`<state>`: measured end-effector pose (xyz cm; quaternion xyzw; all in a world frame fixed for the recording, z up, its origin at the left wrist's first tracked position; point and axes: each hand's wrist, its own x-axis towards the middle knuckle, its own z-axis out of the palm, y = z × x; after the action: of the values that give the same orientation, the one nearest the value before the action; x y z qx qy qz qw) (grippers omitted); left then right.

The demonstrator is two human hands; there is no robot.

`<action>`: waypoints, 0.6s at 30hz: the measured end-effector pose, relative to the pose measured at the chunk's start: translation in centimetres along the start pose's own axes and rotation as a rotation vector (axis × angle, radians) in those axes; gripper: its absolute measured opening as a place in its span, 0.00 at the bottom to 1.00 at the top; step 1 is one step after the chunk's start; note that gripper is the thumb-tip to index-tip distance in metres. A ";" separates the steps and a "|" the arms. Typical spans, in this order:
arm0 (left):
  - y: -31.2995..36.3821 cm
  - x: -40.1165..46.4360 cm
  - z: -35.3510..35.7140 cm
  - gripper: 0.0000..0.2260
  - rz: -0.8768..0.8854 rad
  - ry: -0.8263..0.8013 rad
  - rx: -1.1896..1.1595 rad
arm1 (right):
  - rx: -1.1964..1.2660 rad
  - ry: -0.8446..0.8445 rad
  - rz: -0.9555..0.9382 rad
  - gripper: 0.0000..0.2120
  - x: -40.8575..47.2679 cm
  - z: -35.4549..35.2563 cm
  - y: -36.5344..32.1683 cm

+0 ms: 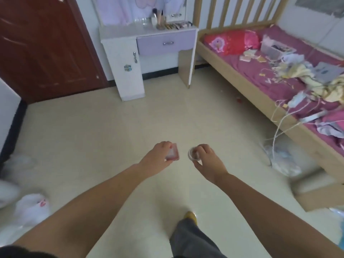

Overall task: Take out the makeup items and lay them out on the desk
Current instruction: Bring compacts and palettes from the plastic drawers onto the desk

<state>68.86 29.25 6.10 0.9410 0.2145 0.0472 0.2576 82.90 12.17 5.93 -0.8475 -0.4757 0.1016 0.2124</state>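
Note:
My left hand [158,157] grips a flat pink rectangular compact [173,152] by its near edge, out over the floor. My right hand [208,161] holds a small round clear jar with a brown inside [193,154], fingers curled round its rim. Both arms reach forward in the middle of the room. The white dressing desk [119,28] with a lilac drawer [165,42] stands far ahead against the wall. On the desk top lie several makeup items [174,25], among them a white bottle [154,19] and a row of small pieces.
A wooden bed [242,75] with a purple sheet, a red pillow, a clear box [273,49], clothes and cables runs along the right. A brown door [42,43] is at left. White plastic bags [31,205] lie on the floor left and right; a cardboard box [320,190] sits at right.

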 end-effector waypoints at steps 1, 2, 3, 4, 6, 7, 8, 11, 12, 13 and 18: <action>-0.8 2.1 -0.8 0.19 -0.029 0.011 -0.009 | 0.001 -0.018 -0.028 0.15 3.0 -0.5 0.4; -1.5 4.3 -1.6 0.20 -0.049 0.025 -0.011 | -0.008 -0.034 -0.067 0.15 6.2 -1.1 0.8; -2.2 6.4 -2.5 0.20 -0.067 0.049 -0.020 | -0.016 -0.044 -0.104 0.15 9.3 -1.7 1.2; -3.1 8.3 -3.3 0.20 -0.102 0.072 -0.034 | -0.017 -0.045 -0.129 0.15 12.2 -2.2 1.4; -5.0 11.7 -4.9 0.21 -0.165 0.093 -0.050 | 0.003 -0.068 -0.166 0.15 17.8 -2.6 1.5; -6.2 13.4 -5.7 0.21 -0.181 0.102 -0.047 | 0.002 -0.076 -0.195 0.15 20.7 -2.6 1.5; -7.5 15.2 -6.4 0.21 -0.196 0.114 -0.045 | -0.001 -0.081 -0.221 0.15 23.5 -2.5 1.3; -11.8 20.9 -9.0 0.20 -0.253 0.156 -0.072 | 0.012 -0.091 -0.289 0.15 32.0 -1.5 0.2; -13.3 22.9 -9.8 0.20 -0.265 0.170 -0.073 | 0.015 -0.090 -0.309 0.14 35.0 -1.0 -0.1; -14.9 25.1 -10.7 0.20 -0.278 0.180 -0.075 | 0.023 -0.085 -0.322 0.14 38.0 -0.5 -0.5; -22.8 36.5 -16.3 0.20 -0.291 0.164 -0.081 | 0.060 -0.074 -0.308 0.13 52.9 0.7 -2.5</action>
<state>89.91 70.10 7.91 0.8818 0.3666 0.0946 0.2811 108.60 58.39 8.01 -0.7535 -0.6042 0.1132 0.2332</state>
